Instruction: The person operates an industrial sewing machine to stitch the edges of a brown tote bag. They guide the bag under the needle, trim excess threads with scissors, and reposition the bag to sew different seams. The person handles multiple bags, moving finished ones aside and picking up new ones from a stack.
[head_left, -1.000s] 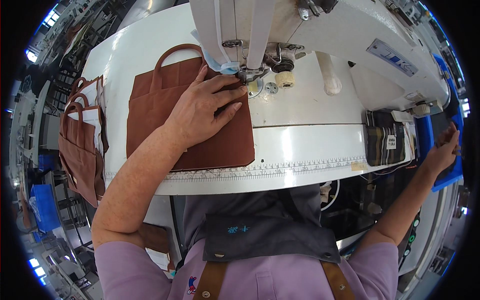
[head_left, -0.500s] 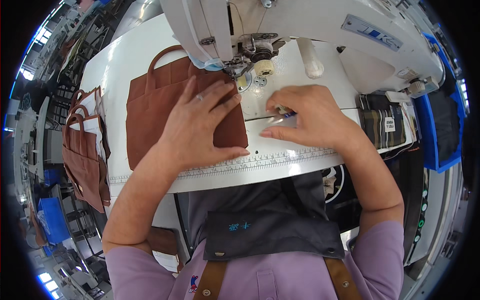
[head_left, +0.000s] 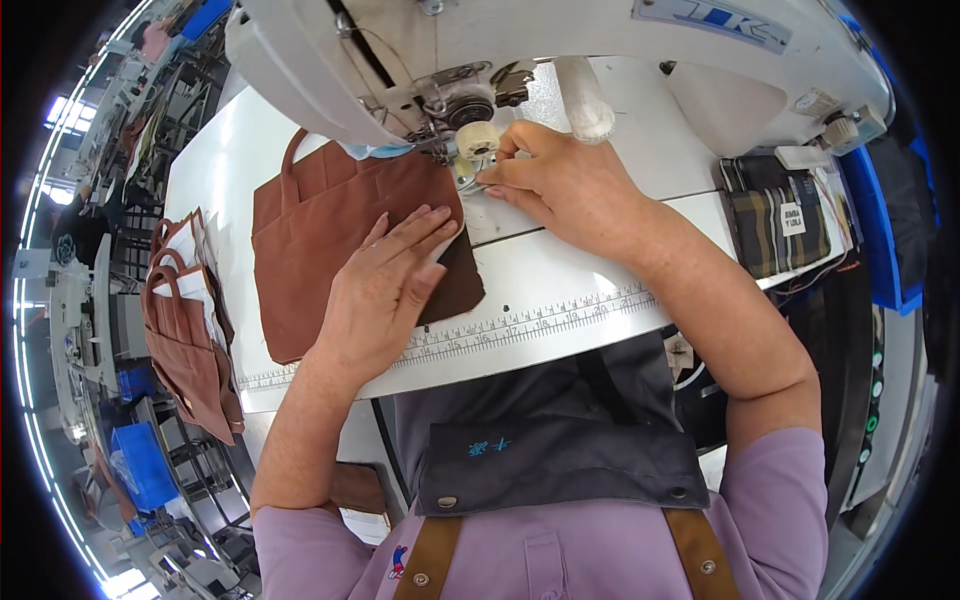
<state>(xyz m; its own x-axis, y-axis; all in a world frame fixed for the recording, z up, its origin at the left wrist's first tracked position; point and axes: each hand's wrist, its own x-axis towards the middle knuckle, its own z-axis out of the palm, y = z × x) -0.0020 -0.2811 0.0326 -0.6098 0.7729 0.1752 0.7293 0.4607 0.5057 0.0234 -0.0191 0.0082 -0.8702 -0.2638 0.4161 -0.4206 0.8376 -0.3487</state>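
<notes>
Head view: left hand (head_left: 380, 288) flat, fingers extended, likely steadying the brown bag (head_left: 315, 240).
Right hand (head_left: 575, 185), fingers curled by the sewing machine (head_left: 530, 35); hold unclear.

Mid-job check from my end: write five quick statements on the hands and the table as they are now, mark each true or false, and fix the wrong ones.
1. The left hand lies on the brown bag piece. True.
2. A ruler scale runs along the front edge of the white table. True.
3. The right hand rests on the ruler scale. False: it is up by the cream knob of the sewing machine.
4. The folded plaid item lies to the left of the brown bag piece. False: it is at the right end of the table.
5. A brown pile with handles is at the table's left side. True.
</notes>
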